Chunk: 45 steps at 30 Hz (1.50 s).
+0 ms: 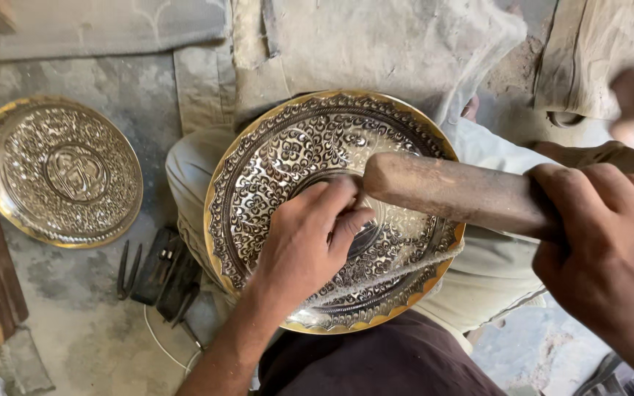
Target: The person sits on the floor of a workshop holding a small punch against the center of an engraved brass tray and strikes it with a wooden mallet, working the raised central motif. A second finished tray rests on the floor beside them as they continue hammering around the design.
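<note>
Engraved brass plate (273,169) is lying tilted across the person's lap above the floor (75,323), its gold scalloped rim facing up. Left hand (310,238) is pinching a small tool, mostly hidden by the fingers, against the plate's centre, while right hand (610,249) is gripping a wooden mallet (449,192) that is crossing over the plate's right half. A second engraved plate (60,170) is lying on the floor at the left, with dark metal tools (159,273) just beside the lap.
</note>
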### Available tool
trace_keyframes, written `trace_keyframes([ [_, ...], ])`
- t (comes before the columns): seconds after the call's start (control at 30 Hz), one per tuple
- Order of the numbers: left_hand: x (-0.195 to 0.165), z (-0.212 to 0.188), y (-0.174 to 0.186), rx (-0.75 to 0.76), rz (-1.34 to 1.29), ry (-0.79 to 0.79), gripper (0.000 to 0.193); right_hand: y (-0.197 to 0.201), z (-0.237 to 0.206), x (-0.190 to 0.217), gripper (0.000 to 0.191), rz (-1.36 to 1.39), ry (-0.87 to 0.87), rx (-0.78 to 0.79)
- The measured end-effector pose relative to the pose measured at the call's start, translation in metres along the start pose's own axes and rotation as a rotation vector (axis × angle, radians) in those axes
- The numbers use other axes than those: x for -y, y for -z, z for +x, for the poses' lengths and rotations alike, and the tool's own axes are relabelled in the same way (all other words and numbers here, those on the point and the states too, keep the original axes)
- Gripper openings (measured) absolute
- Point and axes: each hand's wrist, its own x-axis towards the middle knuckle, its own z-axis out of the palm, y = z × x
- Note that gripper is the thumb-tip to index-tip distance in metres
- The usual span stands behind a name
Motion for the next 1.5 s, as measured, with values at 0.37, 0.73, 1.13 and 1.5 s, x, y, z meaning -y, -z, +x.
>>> trace_keyframes([
  [0.37, -0.005, -0.005, -0.021, -0.204, -0.099, 0.099, 0.024, 0.002, 0.000, -0.016, 0.053, 0.117, -0.076, -0.133],
  [0.73, 0.003, -0.009, -0.028, -0.231, 0.060, -0.031, 0.026, 0.024, 0.046, 0.010, 0.051, -0.113, 0.169, 0.023],
  [1.13, 0.001, 0.040, -0.014, 0.375, 0.135, -0.134, 0.024, -0.040, -0.034, -0.037, 0.050, 0.157, -0.209, 0.031],
  [1.5, -0.010, 0.082, -0.023, 0.825, 0.243, -0.304, 0.015, -0.101, -0.114, 0.015, 0.038, 0.334, -0.619, -0.121],
])
